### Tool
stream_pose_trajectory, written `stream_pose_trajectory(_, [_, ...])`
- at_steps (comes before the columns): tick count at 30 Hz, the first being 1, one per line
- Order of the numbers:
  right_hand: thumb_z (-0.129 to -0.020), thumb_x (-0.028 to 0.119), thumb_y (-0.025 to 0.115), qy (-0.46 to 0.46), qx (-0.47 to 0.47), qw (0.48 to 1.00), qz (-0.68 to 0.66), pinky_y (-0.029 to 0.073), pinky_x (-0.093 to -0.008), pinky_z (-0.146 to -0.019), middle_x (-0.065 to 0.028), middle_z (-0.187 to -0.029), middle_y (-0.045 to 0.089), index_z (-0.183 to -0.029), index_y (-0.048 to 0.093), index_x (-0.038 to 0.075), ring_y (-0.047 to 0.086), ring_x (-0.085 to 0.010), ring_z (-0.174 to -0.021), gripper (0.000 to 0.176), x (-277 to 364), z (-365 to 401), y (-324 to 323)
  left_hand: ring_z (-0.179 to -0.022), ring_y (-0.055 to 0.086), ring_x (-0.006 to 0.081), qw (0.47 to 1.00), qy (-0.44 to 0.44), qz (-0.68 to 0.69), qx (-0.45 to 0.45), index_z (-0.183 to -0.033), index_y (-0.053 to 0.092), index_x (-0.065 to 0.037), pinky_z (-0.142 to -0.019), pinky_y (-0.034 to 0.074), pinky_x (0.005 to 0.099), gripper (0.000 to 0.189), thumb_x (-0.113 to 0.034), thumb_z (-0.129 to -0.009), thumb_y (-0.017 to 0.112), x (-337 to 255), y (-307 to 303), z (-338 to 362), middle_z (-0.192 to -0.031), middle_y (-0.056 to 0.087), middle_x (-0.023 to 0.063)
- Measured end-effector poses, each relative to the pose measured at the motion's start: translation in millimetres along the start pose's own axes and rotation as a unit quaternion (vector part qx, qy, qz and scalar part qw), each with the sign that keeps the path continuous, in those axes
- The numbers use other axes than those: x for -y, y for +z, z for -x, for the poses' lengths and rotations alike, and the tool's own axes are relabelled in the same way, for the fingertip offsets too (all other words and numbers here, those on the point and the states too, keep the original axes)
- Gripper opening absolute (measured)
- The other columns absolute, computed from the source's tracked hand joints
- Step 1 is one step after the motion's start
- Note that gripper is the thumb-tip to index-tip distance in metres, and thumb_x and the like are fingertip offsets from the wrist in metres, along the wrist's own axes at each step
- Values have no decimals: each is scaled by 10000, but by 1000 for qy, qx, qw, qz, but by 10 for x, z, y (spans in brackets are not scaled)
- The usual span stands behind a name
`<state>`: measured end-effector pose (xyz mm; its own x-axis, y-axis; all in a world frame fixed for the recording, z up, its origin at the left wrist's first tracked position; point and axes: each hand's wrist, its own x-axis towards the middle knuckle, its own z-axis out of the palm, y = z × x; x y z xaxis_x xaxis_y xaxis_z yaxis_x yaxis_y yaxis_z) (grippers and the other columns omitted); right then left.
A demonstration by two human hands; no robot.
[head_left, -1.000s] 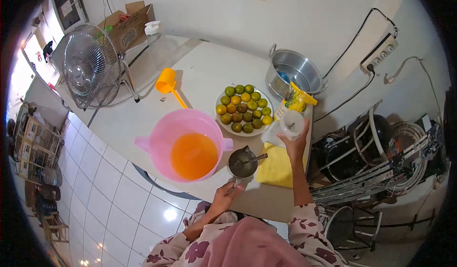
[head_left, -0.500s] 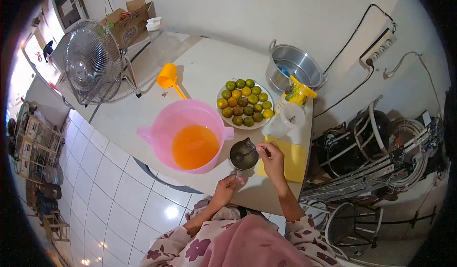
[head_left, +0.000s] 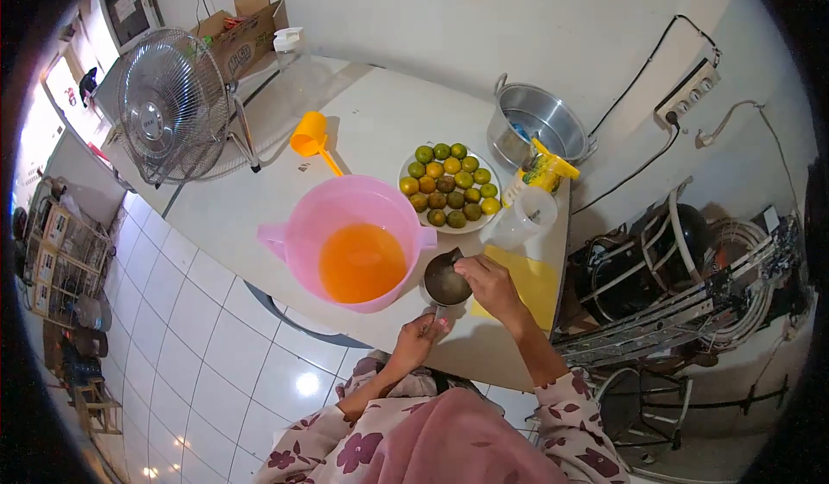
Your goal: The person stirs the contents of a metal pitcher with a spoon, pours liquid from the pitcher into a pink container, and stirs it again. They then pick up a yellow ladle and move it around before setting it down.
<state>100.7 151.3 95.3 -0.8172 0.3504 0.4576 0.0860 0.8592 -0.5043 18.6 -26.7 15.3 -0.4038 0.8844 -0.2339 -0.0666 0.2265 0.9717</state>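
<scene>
Holding the small pot: the left hand (head_left: 416, 341) is closed around the handle (head_left: 438, 310) of the small metal pot (head_left: 440, 290), thumb and fingers wrapped together with no gap in between; the handle points back toward the person
Right fingers at the rim: the right hand (head_left: 492, 287) reaches over the far right side of the pot, fingers bent and close to one another; the hand covers its own grip, so I cannot tell whether they are clamped on anything
Small pot: near the table's front edge, between basin and cloth; round, grey, its inside dull, a shallow cloudy liquid in the bottom (whether its base rests on the table I cannot tell)
Yellow cloth (head_left: 534, 275): flat on the table (head_left: 380, 108), just right of the pot, partly beneath the right hand
Pink basin (head_left: 302, 225): just left of the pot; wide, with side grips, holding orange liquid (head_left: 363, 264)
Citrus fruit (head_left: 455, 200): green to orange, crowded on a white plate (head_left: 446, 229) beyond the pot
Clear cup (head_left: 528, 216): right of the plate; a yellow packet (head_left: 547, 173) is just behind it
Large pot (head_left: 503, 134): near the wall (head_left: 484, 26), something blue (head_left: 522, 130) inside
Orange dipper (head_left: 309, 134): behind the basin, handle toward it
Far left: a fan (head_left: 168, 108), a clear bottle (head_left: 294, 69) with a white top, a cardboard box (head_left: 255, 39)
</scene>
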Motion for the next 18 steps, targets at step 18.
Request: stream_pose_trajectory(18, [-911,87,538,72,-41,995,-63,519,-319,-662,-125,-872,659,-972,610,-1,649,-219,-713,130,-60,-22,70,-757,609,214,999,-9,-39,-11,-906,662,-41,-737,467,328,328,-339,-944,528,27,-5,-15,-820,664,138])
